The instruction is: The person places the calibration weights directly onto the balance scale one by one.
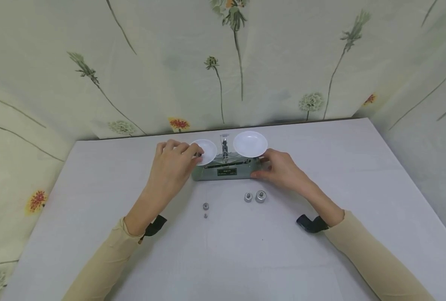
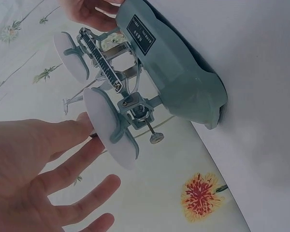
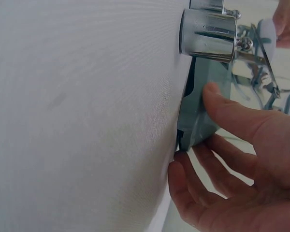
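Observation:
A green balance scale (image 1: 226, 172) with two white pans stands near the table's far edge. At its left pan (image 1: 209, 151), my left hand (image 1: 172, 165) pinches a small dark-looking metal weight (image 1: 198, 154) between thumb and index finger. The left wrist view shows only a sliver of that weight (image 2: 93, 134) by the pan's edge; the other fingers are spread. My right hand (image 1: 283, 169) grips the right end of the base, thumb on the front and fingers around the end. Above that hand is the right pan (image 1: 250, 144), which holds nothing visible.
Two larger metal weights (image 1: 260, 196) stand in front of the scale's right half. Further left on the white table (image 1: 245, 259) are two smaller weights (image 1: 206, 206). A flower-printed cloth (image 1: 163, 71) hangs behind the table and along its sides.

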Demonstrator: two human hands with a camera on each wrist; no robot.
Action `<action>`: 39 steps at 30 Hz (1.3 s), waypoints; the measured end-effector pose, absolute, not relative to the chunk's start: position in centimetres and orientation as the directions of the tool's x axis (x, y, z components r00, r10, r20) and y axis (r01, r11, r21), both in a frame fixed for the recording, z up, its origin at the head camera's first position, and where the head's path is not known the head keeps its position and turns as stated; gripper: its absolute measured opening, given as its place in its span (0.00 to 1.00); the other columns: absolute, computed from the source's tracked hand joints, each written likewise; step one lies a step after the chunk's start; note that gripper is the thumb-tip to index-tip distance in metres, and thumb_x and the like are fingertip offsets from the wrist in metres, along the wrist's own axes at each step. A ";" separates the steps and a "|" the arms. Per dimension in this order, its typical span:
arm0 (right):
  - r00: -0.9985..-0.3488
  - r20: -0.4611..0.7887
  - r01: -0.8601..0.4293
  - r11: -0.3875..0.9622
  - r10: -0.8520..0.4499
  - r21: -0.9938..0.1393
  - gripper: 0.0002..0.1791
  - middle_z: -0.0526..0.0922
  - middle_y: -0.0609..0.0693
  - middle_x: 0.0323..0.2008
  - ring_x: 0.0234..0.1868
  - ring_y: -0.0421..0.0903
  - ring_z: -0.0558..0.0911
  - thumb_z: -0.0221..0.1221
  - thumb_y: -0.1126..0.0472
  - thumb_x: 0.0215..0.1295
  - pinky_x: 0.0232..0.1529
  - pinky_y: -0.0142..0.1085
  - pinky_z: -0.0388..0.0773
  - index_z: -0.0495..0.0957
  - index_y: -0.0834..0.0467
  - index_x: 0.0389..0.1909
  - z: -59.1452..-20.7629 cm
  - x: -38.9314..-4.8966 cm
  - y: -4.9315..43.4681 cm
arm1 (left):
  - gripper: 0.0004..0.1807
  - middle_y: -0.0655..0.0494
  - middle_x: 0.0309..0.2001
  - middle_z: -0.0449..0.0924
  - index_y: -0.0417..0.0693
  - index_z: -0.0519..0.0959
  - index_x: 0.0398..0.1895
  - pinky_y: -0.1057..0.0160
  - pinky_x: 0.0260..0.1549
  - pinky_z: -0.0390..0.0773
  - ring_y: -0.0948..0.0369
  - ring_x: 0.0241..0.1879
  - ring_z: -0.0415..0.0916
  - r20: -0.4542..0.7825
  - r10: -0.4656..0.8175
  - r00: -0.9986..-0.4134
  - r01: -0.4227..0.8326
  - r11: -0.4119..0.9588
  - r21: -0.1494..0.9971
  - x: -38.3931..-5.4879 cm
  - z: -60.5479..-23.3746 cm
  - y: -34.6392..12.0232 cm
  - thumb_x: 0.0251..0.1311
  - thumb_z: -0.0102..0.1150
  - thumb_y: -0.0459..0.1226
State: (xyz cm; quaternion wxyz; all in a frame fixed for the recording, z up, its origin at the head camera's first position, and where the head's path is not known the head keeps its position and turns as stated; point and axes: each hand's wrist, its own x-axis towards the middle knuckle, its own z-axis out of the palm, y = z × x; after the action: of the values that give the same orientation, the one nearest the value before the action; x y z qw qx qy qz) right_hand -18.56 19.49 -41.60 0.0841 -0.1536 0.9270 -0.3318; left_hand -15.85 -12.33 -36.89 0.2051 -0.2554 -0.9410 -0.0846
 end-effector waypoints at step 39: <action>-0.939 -0.045 -0.237 0.735 -0.341 -0.635 0.33 0.85 0.66 0.63 0.63 0.65 0.86 0.77 0.58 0.63 0.59 0.56 0.86 0.78 0.66 0.67 -42.0 -18.6 19.6 | 0.05 0.53 0.42 0.93 0.55 0.86 0.47 0.41 0.57 0.77 0.44 0.56 0.83 0.449 0.434 -0.781 0.515 0.854 0.071 -14.9 -36.8 -12.0 0.73 0.69 0.42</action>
State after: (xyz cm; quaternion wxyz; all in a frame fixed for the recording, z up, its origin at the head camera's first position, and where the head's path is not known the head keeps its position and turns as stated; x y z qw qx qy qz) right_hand -18.64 19.58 -41.96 0.0796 -0.1556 0.9281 -0.3288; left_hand -14.87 -12.00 -36.79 0.2137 -0.2528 -0.9388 -0.0952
